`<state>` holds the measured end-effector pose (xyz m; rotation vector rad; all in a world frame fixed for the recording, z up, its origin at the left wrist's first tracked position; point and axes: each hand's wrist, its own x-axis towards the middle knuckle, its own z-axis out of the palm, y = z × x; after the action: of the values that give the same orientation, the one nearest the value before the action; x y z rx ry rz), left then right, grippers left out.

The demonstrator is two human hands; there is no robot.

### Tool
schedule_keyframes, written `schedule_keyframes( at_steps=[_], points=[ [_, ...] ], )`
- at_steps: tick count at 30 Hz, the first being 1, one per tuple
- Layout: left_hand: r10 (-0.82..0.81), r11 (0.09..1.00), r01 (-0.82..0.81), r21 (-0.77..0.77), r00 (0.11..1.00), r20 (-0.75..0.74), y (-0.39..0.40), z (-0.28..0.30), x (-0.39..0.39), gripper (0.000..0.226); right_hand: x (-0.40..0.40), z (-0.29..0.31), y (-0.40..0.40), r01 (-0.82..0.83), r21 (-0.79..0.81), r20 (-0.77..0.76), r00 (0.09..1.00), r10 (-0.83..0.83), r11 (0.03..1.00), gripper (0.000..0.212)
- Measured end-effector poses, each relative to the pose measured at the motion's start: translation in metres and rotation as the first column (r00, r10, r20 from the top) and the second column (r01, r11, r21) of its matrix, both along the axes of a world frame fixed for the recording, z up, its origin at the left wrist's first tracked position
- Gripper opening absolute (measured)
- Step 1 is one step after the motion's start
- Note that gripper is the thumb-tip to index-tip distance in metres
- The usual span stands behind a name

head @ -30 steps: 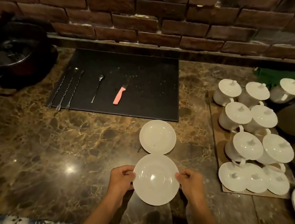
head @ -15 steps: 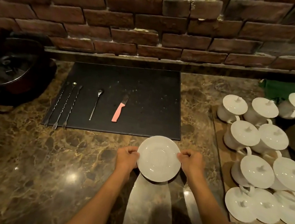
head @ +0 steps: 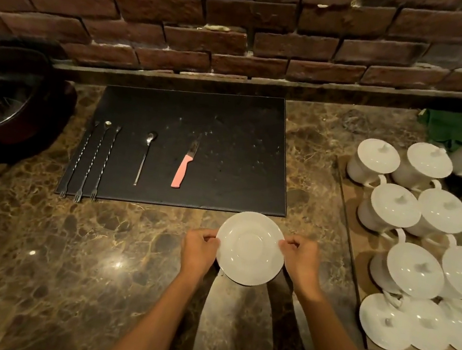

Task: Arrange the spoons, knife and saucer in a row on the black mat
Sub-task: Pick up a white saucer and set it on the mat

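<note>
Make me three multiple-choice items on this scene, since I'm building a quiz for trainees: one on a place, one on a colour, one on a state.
1. Where does the knife lie?
A. On the black mat
B. On the bare marble counter
C. Among the lidded cups

2. What colour is the knife's handle?
A. Green
B. Pink
C. White

3. How is the saucer held?
A. By the left hand alone
B. It lies untouched on the mat
C. By both hands at opposite rims

Answers:
1 A: the knife rests on the mat, right of the short spoon.
2 B: the handle shows salmon pink against the black.
3 C: the left hand and right hand grip its two sides, just in front of the mat's near edge.
</note>
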<state>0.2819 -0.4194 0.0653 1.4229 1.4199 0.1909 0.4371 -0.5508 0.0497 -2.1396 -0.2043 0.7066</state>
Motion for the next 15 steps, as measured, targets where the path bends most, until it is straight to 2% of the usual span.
schedule_keyframes(
  at_steps=[5,11,15],
  points=[
    [0.056,0.989,-0.044,-0.140,0.995,0.079,-0.006,0.003,-0.001,0.041,-0.004,-0.009,-0.004,0.011,0.003,-0.141,0.990,-0.010,1.000,0.026],
    [0.089,0.983,-0.074,-0.168,0.992,0.084,-0.006,0.008,0.001,0.044,-0.003,-0.010,-0.001,0.053,-0.009,-0.138,0.989,-0.054,0.999,0.027],
    [0.079,0.988,-0.064,-0.142,0.992,0.101,0.008,0.016,0.014,0.030,0.010,0.001,0.013,0.058,0.068,-0.099,0.994,-0.051,0.996,0.027]
  ],
)
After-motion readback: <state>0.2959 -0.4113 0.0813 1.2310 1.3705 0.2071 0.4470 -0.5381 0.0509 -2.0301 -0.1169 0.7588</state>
